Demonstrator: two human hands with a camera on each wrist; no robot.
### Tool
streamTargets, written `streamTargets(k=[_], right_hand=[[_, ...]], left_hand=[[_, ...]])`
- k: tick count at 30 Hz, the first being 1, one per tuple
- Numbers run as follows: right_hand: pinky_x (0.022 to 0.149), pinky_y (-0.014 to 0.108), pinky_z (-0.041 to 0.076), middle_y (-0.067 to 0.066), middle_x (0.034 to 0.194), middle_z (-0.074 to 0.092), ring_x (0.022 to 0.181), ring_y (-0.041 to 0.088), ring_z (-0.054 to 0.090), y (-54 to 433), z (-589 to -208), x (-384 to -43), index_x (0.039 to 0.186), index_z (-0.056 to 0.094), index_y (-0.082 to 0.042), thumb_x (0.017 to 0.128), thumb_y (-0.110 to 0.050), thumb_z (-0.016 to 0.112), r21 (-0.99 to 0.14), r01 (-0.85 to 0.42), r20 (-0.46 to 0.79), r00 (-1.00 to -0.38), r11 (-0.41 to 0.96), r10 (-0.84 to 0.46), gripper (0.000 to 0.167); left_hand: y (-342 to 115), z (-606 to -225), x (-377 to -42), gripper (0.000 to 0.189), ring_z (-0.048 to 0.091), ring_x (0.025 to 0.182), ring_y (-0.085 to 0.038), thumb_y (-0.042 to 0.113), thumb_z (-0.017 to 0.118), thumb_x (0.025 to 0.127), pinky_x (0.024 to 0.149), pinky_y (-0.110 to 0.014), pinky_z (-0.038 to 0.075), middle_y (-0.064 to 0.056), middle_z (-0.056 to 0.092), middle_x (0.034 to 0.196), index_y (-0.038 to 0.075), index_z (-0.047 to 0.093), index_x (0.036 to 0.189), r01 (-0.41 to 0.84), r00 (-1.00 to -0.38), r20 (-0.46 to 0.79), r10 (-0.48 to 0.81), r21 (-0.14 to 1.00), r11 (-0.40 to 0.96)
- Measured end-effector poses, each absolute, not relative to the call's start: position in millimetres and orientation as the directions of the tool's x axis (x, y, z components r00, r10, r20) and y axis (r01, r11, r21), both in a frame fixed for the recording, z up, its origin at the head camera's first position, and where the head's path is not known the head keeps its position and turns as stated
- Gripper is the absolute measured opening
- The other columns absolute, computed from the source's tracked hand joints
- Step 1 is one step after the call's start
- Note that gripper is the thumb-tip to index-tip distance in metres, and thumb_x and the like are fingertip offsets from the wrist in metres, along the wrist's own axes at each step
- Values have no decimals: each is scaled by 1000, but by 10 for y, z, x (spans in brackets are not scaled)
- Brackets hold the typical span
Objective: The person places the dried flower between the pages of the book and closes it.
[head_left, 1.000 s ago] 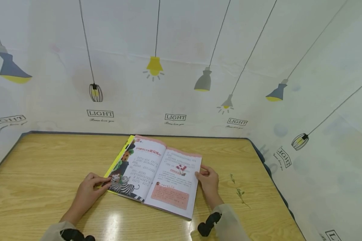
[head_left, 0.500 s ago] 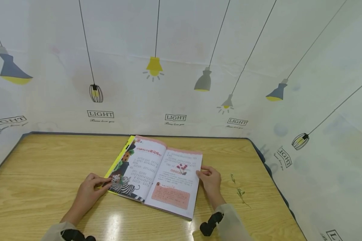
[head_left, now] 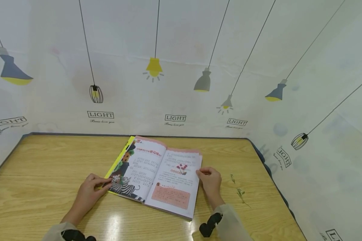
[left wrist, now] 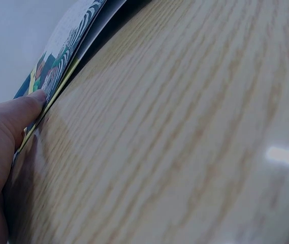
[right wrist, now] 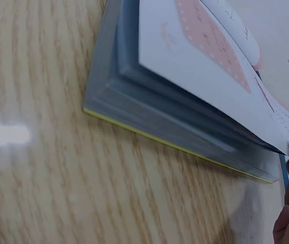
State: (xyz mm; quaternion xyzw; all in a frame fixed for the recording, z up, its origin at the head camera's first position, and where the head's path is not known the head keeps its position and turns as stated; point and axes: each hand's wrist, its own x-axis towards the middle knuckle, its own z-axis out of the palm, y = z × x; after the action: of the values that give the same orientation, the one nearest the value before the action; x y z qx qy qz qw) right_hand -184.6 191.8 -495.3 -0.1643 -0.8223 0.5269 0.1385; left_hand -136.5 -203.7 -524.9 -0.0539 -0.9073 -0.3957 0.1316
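An open book [head_left: 175,180] lies tilted on the wooden table, with zebras printed on its left page and a pink text box on its right page. My left hand [head_left: 87,194] pinches the book's left edge, the thumb on the zebra picture; the left wrist view shows that thumb [left wrist: 27,105] on the page. At the opposite edge, my right hand [head_left: 211,183] pinches the top right-hand page between thumb and fingers. In the right wrist view this page [right wrist: 185,66] is raised a little off the thick stack [right wrist: 185,132] under it. The fingers beneath the left edge are mostly hidden.
Two small green sprigs, a shorter one [head_left: 232,178] and a longer one [head_left: 240,193], are on the table [head_left: 48,160] right of my right hand. A white wall covering [head_left: 123,67] printed with hanging lamps rises behind the table and along its right side.
My right hand has shifted slightly right. The top right-hand page has pulled in from the page below, whose upper right corner now shows. My left hand stays put.
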Motion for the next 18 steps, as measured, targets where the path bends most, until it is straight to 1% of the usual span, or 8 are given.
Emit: streamTargets(k=[8,13,18], right_hand=[[53,24,42,5,71,61,62,13,51,1964,-4883,-1857,78,68,-1,76,-15,74,-891,148,19,-932,429,362,16],[52,22,43,5,70,62,61,12,54,1970,-4813,-1876,79,67,1,77,-13,73,-908,144,-5,-942,392,334,15],[51,24,43,4,68,62,59,13,54,1963,-4712,-1902,81,68,2,77,-12,74,-926,160,-45,-946,342,320,15]], left_hand=[[-2040,-5257,-1368,21,41,69,-10,15,75,77,59,-24,38,-1,49,82,7,73,96,211,-956,293,-4,697,686],[-2038,-5256,-1367,20,41,70,-10,14,75,76,59,-24,39,-1,49,82,7,73,95,215,-954,301,-5,692,690],[-2038,-5264,-1363,20,42,69,-10,13,76,76,59,-24,39,-1,49,82,7,73,95,223,-950,312,-4,686,693]])
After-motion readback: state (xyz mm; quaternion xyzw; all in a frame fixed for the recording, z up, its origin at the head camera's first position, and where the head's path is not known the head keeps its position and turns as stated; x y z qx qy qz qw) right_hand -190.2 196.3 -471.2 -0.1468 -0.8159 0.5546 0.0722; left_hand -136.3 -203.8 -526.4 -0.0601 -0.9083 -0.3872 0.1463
